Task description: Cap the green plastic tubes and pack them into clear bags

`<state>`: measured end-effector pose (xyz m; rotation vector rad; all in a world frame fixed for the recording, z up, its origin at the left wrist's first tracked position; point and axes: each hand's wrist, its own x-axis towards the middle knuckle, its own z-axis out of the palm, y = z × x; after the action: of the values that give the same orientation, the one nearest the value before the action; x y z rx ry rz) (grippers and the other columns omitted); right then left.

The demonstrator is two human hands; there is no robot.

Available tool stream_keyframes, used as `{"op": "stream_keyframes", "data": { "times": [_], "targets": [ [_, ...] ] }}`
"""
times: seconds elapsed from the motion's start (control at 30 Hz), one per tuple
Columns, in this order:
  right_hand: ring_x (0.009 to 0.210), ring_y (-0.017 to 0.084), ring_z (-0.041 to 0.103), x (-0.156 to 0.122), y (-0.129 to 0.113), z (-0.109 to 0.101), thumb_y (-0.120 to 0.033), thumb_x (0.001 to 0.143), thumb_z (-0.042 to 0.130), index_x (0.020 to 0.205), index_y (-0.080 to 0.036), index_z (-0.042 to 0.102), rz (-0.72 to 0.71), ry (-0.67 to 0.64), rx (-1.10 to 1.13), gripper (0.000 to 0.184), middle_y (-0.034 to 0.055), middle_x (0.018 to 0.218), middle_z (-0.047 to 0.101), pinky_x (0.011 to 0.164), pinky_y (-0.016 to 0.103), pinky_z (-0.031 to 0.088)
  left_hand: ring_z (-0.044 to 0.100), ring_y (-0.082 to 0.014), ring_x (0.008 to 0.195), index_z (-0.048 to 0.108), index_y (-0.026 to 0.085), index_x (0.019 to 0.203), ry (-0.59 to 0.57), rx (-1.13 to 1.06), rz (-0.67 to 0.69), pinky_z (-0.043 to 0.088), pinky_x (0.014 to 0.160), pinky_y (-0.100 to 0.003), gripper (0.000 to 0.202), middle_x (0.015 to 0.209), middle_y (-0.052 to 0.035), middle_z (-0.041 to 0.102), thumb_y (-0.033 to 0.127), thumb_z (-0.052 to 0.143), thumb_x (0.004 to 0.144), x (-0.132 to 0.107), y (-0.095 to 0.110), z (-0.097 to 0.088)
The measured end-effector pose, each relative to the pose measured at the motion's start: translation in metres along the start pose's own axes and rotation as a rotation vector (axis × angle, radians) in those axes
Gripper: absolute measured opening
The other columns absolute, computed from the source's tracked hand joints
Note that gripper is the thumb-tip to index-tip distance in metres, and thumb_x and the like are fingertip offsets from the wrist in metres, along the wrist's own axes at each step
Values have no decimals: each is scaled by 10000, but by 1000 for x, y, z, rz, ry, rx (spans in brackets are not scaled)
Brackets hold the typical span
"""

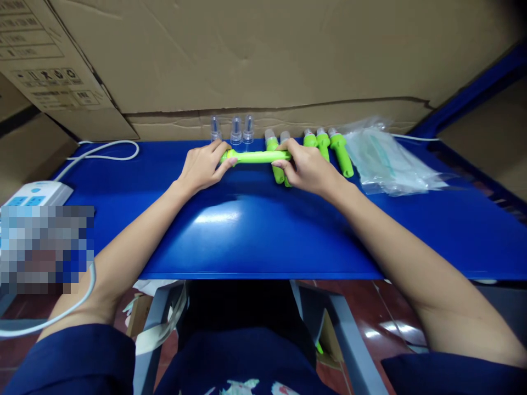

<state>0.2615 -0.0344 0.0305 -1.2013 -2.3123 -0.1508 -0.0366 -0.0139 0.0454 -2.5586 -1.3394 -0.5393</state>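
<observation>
A lime-green plastic handle (253, 158) is held level just above the blue table. My left hand (205, 165) is closed around its left end, fingers behind and thumb in front. At the right end, my right hand (307, 167) grips it between thumb and fingers, which partly hide that end. Behind and below the right hand lie several similar green handles with clear tips, among them one at the right (341, 158) and one at the left (272, 144). Three clear plastic caps (236, 131) stand upright behind the left hand.
The blue table (247, 230) ends at a cardboard wall (263, 60) at the back. Clear plastic bags (391, 159) lie to the right. A white power strip (41, 192) with a white cable (102, 147) sits at the left. A blurred patch covers the lower left.
</observation>
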Motion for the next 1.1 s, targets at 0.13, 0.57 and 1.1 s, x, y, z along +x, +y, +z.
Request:
{"op": "stream_keyframes", "data": {
  "times": [0.13, 0.57, 1.1],
  "targets": [
    [901, 374, 756, -2, -2, 0, -444, 1131, 422, 1323, -180, 605, -9, -31, -45, 374, 177, 1018, 770, 774, 496, 587, 751, -343, 1080, 700, 177, 1308, 11, 62, 17, 450, 783, -354, 824, 1226, -165, 781, 880, 385, 1016, 0, -2, -3],
    [993, 380, 748, -2, -3, -5, -478, 1165, 308, 1220, -199, 632, 16, -119, -43, 431, 169, 1056, 759, 808, 497, 581, 757, -315, 989, 748, 201, 1227, 35, 97, 22, 393, 717, -339, 812, 1125, -146, 799, 883, 354, 1030, 0, 4, -7],
    [991, 362, 761, -3, -6, -13, -305, 1105, 464, 1381, -228, 555, 20, -59, -9, 300, 152, 1098, 767, 826, 486, 587, 775, -305, 952, 757, 213, 1176, -29, 68, -64, 375, 663, -339, 668, 1152, -147, 836, 685, 286, 1130, 4, 5, -15]
  ]
}}
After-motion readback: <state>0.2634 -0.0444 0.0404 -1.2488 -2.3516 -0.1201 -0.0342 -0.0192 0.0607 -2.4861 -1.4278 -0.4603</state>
